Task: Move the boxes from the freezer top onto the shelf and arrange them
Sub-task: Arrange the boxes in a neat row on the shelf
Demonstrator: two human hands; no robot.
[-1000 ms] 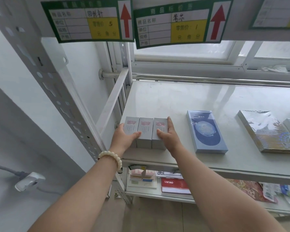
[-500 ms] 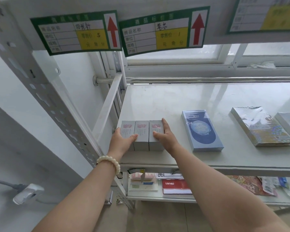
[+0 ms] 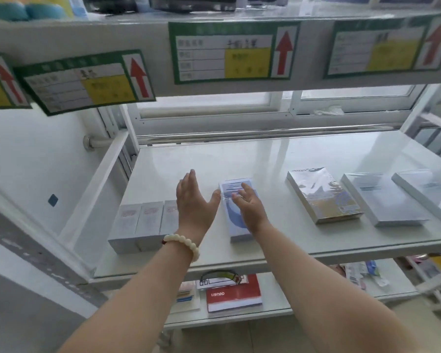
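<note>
Pale grey, the three small boxes stand side by side, touching one another, just to the left of my left grip, near the front edge of the white shelf. The rightmost one is partly hidden behind my wrist. My left grip is spread, fingers straight and pointing away from me, thumb stretched out to the right, holding nothing. It hangs over the shelf between the small boxes and a flat blue box.

My right grip is spread too, fingers loosely apart and empty, palm turned toward the left one. It sits over the blue box, which lies flat beneath it with its long side running away from me. Whether my fingers touch that box I cannot tell.

A bracelet of white beads rings my left wrist. Well to the right of my right grip lie a foil-wrapped box and then two pale flat boxes, all on the same shelf. Above both grips, green-bordered price tags with red arrows hang from the upper shelf. Below my forearms, on the lower shelf, sits a red packet.
</note>
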